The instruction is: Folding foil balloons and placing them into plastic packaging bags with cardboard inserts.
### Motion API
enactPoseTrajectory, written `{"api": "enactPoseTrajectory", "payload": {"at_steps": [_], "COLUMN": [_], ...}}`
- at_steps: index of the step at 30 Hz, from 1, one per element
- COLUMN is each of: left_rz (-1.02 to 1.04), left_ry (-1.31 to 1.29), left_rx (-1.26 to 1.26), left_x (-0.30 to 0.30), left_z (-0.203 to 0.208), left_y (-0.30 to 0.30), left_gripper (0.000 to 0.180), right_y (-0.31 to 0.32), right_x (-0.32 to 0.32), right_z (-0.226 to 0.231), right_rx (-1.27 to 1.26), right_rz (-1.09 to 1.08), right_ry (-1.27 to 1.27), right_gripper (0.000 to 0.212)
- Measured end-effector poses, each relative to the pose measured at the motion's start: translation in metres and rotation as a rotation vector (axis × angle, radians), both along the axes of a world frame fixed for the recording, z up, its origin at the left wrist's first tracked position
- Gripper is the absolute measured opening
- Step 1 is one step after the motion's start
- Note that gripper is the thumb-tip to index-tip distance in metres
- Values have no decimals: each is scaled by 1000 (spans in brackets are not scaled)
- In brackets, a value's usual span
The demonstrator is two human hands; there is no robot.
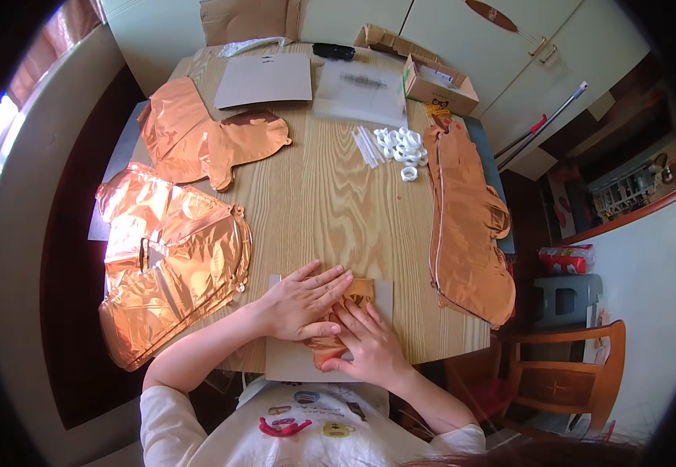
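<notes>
A folded copper-coloured foil balloon (324,352) lies on a grey card sheet (287,363) at the table's near edge. My left hand (300,305) rests flat across its left and upper part, fingers stretched out to the right. Just below and to the right, my right hand (370,342) presses on the foil with its fingers spread. Both palms face down, and neither hand grips anything. Much of the folded foil is hidden beneath them.
Flat copper foil balloons (182,257) lie along the left, with another foil pile (466,226) on the right. White ribbon rolls (402,145) and white straws (367,146) sit between. Behind are a grey board (265,80), a clear plastic bag (359,93) and a cardboard box (440,84).
</notes>
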State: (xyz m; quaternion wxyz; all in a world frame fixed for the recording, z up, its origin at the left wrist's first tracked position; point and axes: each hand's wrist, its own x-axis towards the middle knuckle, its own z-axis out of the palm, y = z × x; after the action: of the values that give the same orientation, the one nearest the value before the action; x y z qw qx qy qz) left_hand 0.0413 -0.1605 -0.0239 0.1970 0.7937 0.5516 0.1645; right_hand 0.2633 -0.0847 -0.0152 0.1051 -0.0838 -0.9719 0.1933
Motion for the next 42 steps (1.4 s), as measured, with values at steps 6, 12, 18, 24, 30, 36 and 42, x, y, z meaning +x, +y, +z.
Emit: {"api": "enactPoseTrajectory", "payload": {"at_steps": [6, 12, 18, 24, 30, 36, 42], "left_rz": [-30, -33, -41, -41, -41, -41, -36], "left_ry": [-34, -141, -198, -177, -153, -149, -139], "left_rx": [-64, -99, -164, -163, -152, -134, -121], "left_x": [-3, -9, -12, -11, -10, -10, -10], "left_z": [3, 3, 5, 9, 8, 5, 0], "left_y": [2, 4, 4, 4, 4, 4, 4], "left_gripper": [90, 87, 84, 83, 83, 82, 84], "right_y": [1, 11, 10, 3, 3, -1, -6], "right_x": [-11, -25, -30, -22, -18, -20, -19], "right_z": [4, 1, 10, 12, 3, 0, 6], "right_rx": [-52, -28, 371, 350, 365, 457, 338], "right_rz": [-83, -139, -28, 22, -4, -20, -34], "right_ry": [77, 159, 302, 278, 272, 243, 241], "right_gripper": [52, 20, 8, 20, 25, 16, 18]}}
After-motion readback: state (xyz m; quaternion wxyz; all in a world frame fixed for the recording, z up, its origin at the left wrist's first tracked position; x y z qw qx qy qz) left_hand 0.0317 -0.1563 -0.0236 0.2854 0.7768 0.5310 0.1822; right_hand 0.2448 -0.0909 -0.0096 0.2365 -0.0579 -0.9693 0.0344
